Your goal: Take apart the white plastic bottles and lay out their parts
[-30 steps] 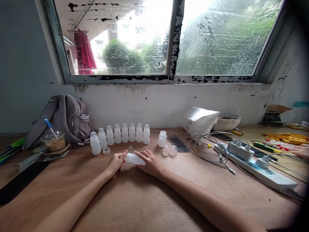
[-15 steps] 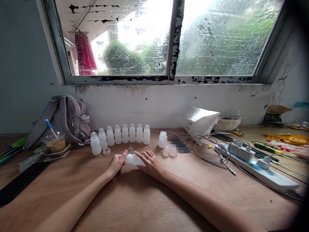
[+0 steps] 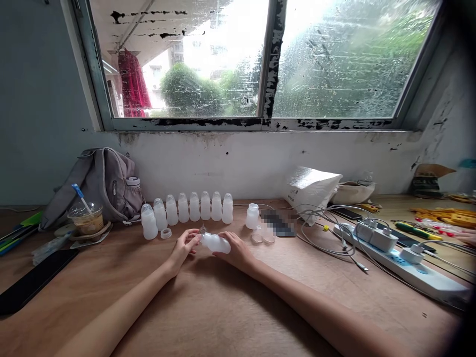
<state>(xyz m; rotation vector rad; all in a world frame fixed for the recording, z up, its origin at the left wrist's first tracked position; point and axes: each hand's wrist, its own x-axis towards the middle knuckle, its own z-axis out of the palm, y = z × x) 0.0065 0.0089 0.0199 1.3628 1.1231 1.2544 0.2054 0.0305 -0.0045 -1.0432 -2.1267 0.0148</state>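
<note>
My right hand (image 3: 236,252) is wrapped round a frosted white bottle (image 3: 218,244), which lies tilted with its neck to the left. At that neck, the curled fingers of my left hand (image 3: 184,250) are close by; whether they pinch something small is hidden. A clear nipple (image 3: 203,229) stands just behind the bottle neck. Several capped bottles (image 3: 194,207) form a row behind my hands. One white ring (image 3: 166,233) lies in front of the row's left part. To the right stand an uncapped bottle (image 3: 252,216) and two clear caps (image 3: 262,235).
A grey backpack (image 3: 107,186), a drink cup (image 3: 86,218) and a black tablet-like slab (image 3: 35,282) are at the left. White cables (image 3: 330,245), a power strip (image 3: 401,260) and a white pouch (image 3: 311,191) lie right. Another person's hand (image 3: 466,237) shows at the far right.
The bottle and my right hand have shifted slightly right, and more of the bottle's body shows. My left fingers have drawn off the neck a little. The whole view has shifted slightly.
</note>
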